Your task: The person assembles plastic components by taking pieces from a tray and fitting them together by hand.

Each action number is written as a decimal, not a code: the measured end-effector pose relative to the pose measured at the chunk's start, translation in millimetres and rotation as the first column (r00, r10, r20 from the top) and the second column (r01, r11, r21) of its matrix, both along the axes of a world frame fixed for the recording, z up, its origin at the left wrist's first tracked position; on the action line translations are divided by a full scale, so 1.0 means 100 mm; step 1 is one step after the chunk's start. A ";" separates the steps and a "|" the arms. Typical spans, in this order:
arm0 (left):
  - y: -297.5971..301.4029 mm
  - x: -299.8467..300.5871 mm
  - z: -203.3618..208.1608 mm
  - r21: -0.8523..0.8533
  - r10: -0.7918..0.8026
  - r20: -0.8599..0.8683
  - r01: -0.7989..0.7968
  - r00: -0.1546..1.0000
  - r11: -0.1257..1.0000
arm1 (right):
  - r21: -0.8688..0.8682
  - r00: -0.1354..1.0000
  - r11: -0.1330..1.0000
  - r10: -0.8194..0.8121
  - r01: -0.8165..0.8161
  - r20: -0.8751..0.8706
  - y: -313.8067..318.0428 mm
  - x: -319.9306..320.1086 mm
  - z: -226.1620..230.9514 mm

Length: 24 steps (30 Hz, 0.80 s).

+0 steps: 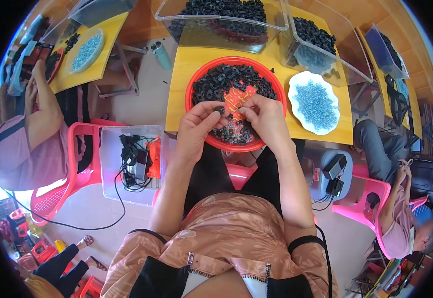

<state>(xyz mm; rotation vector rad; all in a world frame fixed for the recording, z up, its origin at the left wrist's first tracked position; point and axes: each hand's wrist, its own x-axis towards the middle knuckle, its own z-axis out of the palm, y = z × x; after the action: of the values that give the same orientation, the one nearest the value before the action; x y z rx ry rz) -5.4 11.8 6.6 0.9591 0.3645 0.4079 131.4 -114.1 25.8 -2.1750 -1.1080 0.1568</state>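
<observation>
My left hand (200, 124) pinches a small round black plastic part (220, 110) between thumb and fingertips. Close to it, my right hand (267, 119) has thumb and forefinger pressed together; whatever they hold is too small to make out. Both hands are over the near half of a red round basin (188, 97). Black plastic parts (216, 79) are heaped along its far and left sides, and small clear pieces lie among those near its front. Bare patterned basin bottom shows in the middle. A white scalloped plate (292, 94) of small clear bluish pieces (316, 105) stands right of the basin.
Two clear bins (211, 22) (348, 59) of black parts stand at the table's back. Left of my legs, a clear box (109, 171) holds cables. A grey-lidded container (343, 161) carries black adapters. People sit at yellow tables on both sides; a bottle (160, 54) stands left.
</observation>
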 end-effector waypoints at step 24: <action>-0.72 -0.79 0.19 0.359 -0.162 -0.204 0.227 0.966 0.905 | 0.308 0.773 0.951 0.170 0.035 -0.611 -0.87 -1.05 0.22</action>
<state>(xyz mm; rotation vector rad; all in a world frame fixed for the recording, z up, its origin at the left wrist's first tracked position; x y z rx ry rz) -84.3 -60.0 25.7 1.4039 0.3453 0.2146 25.9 -200.6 47.7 -1.6074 -0.7493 0.6605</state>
